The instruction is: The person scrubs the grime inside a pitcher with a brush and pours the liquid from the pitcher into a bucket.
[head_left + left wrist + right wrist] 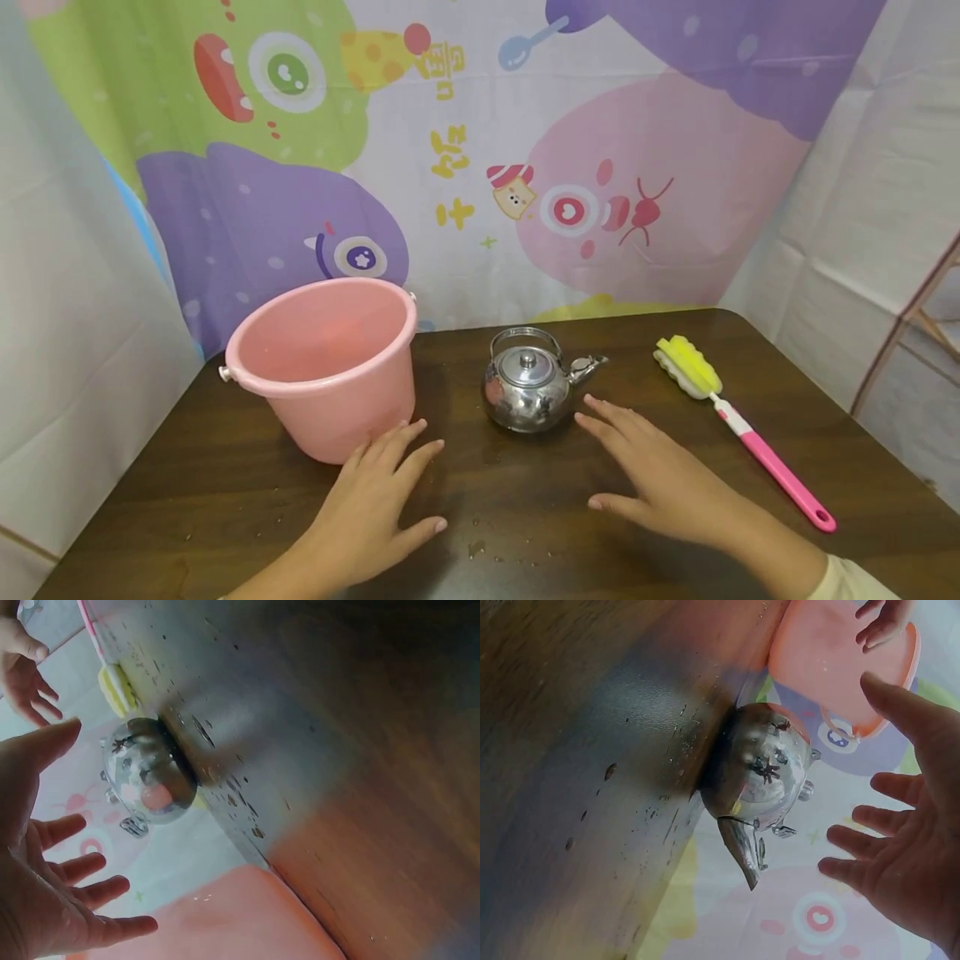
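Note:
A shiny metal teapot (528,392) stands upright on the dark wooden table, its lid on and its spout pointing right. My left hand (371,508) hovers to the front left of it with fingers spread, holding nothing; its fingertips overlap the lower side of a pink bucket (345,408) in the head view, and contact cannot be told. On the other side, my right hand (660,479) has its fingers extended towards the teapot, also holding nothing. Both wrist views show the teapot (150,771) (761,765) apart from the fingers.
At the right lies a bottle brush (780,475) with a yellow and white sponge head and a pink handle. Water drops (476,548) dot the table (450,467) near its front. A printed cartoon curtain (465,275) hangs behind, with pale sheets at both sides.

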`<state>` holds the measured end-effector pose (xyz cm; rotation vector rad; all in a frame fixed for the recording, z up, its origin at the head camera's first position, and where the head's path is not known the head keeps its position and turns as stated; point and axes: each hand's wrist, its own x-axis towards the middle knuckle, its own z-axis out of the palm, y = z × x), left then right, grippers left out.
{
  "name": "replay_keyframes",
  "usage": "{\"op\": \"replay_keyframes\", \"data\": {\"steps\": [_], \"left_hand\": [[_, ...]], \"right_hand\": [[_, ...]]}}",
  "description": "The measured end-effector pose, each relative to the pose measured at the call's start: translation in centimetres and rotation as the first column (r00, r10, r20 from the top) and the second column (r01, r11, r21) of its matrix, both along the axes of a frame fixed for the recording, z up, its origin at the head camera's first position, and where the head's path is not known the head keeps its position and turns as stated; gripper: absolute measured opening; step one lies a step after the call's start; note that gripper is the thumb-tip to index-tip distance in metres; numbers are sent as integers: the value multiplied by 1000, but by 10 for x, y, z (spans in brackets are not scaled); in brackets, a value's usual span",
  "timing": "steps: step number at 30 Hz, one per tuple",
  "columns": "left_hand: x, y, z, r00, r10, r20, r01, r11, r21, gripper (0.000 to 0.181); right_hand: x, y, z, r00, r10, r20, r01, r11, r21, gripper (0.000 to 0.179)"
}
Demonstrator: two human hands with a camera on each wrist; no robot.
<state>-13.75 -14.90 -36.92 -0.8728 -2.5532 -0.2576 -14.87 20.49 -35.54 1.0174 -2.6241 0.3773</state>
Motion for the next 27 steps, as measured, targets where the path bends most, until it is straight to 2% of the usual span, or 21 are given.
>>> {"op": "replay_keyframes", "data": {"steps": [6, 13, 20, 27], "left_hand": [[-3, 6, 0, 1000, -26, 4, 25, 989, 147, 64], [-7, 14, 1, 998, -35, 54, 19, 965, 260, 53], [-15, 24, 4, 991, -57, 122, 8, 931, 366, 50], [-24, 36, 3, 984, -76, 163, -6, 893, 451, 53]], "right_hand": [[-5, -1, 3, 998, 12, -62, -16, 997, -72, 74], [-11, -3, 8, 988, 22, -152, -44, 989, -144, 58], [-19, -5, 13, 978, 43, -204, -82, 978, -190, 48], [-29, -10, 19, 966, 91, -241, -144, 966, -214, 37]]}}
